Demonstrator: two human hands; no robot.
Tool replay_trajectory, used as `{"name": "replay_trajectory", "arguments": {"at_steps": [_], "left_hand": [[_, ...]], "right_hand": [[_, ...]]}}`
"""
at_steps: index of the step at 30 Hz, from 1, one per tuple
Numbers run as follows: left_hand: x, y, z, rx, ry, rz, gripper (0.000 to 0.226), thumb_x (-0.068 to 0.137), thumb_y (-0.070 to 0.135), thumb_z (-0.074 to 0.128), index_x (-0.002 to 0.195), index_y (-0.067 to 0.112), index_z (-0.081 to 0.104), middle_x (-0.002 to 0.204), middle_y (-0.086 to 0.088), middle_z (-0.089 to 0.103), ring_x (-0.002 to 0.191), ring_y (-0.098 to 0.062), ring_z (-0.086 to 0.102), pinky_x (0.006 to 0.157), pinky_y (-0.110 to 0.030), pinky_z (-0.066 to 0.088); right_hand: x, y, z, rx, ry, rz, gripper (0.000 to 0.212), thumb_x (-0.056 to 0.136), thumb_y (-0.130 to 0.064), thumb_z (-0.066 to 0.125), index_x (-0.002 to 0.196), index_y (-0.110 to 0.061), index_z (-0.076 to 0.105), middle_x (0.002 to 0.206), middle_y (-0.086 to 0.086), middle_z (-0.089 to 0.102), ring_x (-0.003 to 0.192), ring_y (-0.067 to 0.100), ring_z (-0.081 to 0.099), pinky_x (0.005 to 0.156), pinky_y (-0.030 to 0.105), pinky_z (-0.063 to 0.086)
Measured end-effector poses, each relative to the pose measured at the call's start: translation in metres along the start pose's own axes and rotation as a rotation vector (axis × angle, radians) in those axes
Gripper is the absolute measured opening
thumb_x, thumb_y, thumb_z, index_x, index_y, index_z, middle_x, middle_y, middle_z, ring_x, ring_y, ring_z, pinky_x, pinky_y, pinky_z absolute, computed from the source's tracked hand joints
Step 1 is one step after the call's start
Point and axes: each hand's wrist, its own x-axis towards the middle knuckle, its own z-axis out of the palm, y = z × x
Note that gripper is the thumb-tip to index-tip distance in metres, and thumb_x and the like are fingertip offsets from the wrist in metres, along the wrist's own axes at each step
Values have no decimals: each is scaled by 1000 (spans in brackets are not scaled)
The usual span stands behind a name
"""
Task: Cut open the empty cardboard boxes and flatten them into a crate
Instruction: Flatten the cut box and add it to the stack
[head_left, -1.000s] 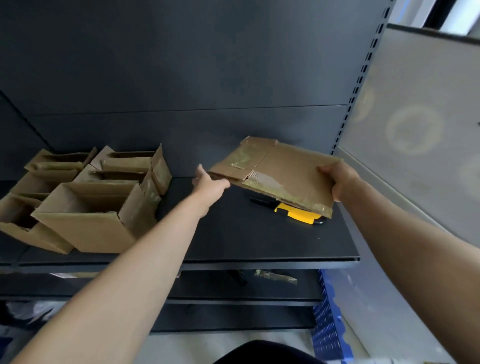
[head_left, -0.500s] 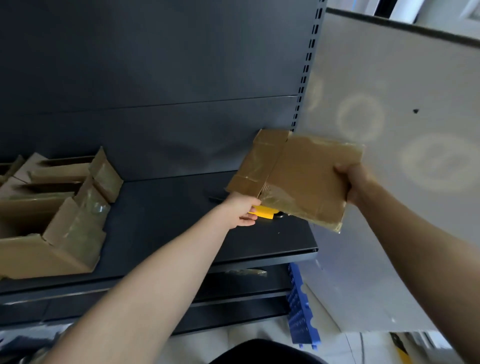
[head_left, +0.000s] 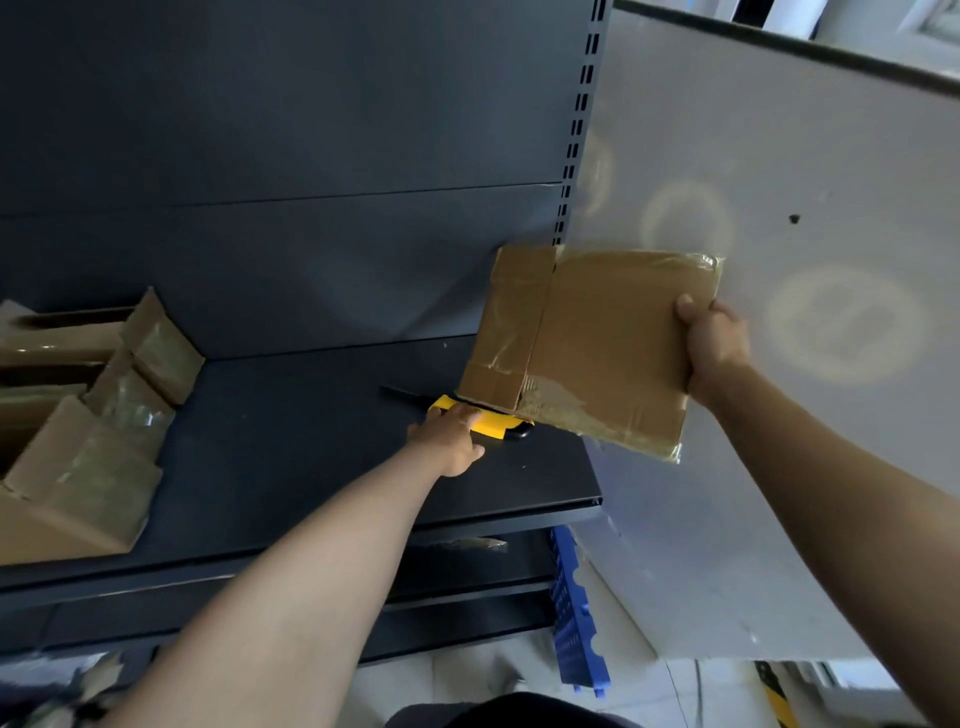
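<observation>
At nine o'clock on the dark metal shelf (head_left: 311, 467) stand open brown cardboard boxes (head_left: 78, 467), at least two, with the frame edge hiding any more; they are likely waiting for the blade. Mid-shelf, the left hand (head_left: 452, 439) curls its fingers over the one yellow-and-black utility knife (head_left: 491, 425), seemingly to lift it. At two o'clock from there, the right hand (head_left: 714, 348) pinches the edge of one taped, flattened brown cardboard box (head_left: 597, 353), held clear of the shelf. It is probably bound for the single blue plastic crate (head_left: 576, 623) at five o'clock.

So the open brown cardboard boxes (head_left: 78, 441) sit left on the dark metal shelf (head_left: 311, 467), yellow utility knife (head_left: 488, 423) toward its right, flattened taped cardboard box (head_left: 597, 353) just above it, blue plastic crate (head_left: 576, 623) down below.
</observation>
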Motion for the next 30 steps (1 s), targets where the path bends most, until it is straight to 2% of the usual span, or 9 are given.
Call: {"name": "replay_trajectory", "arguments": {"at_steps": [4, 10, 14, 16, 18, 21, 24, 27, 30], "left_hand": [[-3, -14, -2, 37, -41, -34, 65, 99, 43, 37, 150, 37, -2, 159, 6, -3, 144, -29, 2, 111, -53, 21], [-17, -74, -7, 43, -35, -10, 58, 100, 41, 34, 150, 32, 7, 159, 3, -2, 145, -31, 0, 112, -55, 18], [-25, -106, -5, 73, -40, -3, 67, 98, 45, 37, 147, 43, -9, 159, 3, -1, 144, -34, 5, 110, -62, 13], [-25, -110, -6, 95, -40, 16, 67, 99, 46, 34, 144, 48, -15, 158, 2, 4, 143, -34, 10, 109, -61, 14], [-22, -110, -7, 97, 3, 35, 62, 99, 43, 32, 145, 48, -9, 157, -1, 4, 139, -33, 17, 107, -56, 24], [-14, -111, -13, 99, 3, 72, 54, 100, 41, 31, 149, 42, 7, 157, -5, -4, 137, -34, 24, 104, -50, 34], [-11, -118, -14, 110, -22, 100, 52, 100, 42, 29, 149, 34, 13, 153, -13, 14, 128, -36, 39, 100, -46, 40], [-10, -139, -15, 139, 19, 111, 49, 100, 40, 30, 146, 29, 18, 137, -14, 40, 118, -33, 48, 94, -45, 44], [-11, -163, -20, 176, 30, 50, 54, 101, 40, 30, 149, 33, 8, 148, -12, 30, 132, -34, 34, 103, -48, 36]], "right_hand": [[-6, 1, 4, -17, 45, 10, 10, 90, -18, 58, 99, -18, 64, 87, 1, 68, 80, 19, 66, 71, 38, 56], [-40, 29, 21, 4, 203, 166, 19, 91, -12, 56, 110, -10, 59, 99, 7, 62, 84, 21, 60, 75, 38, 51], [-69, 54, 31, 101, 356, 271, 2, 90, -12, 56, 89, -10, 56, 89, 3, 58, 76, 16, 57, 71, 34, 52], [-78, 64, 32, 123, 424, 293, 18, 90, -12, 56, 73, -12, 50, 74, 0, 54, 61, 12, 52, 54, 29, 47], [-88, 75, 34, 135, 455, 335, 20, 91, -14, 56, 72, -14, 49, 71, 1, 53, 58, 12, 51, 52, 29, 45], [-101, 96, 35, 137, 457, 427, 3, 92, -15, 55, 91, -12, 54, 77, 1, 55, 63, 13, 53, 55, 29, 44], [-112, 115, 36, 117, 392, 499, 13, 92, -15, 54, 105, -15, 53, 91, 2, 56, 68, 13, 52, 58, 26, 44], [-121, 131, 44, 103, 315, 551, 30, 92, -14, 60, 120, -9, 52, 94, 6, 59, 76, 16, 57, 74, 29, 49], [-128, 139, 64, 82, 226, 556, 40, 90, -13, 64, 125, -4, 47, 94, 10, 59, 71, 17, 59, 65, 28, 51]]}}
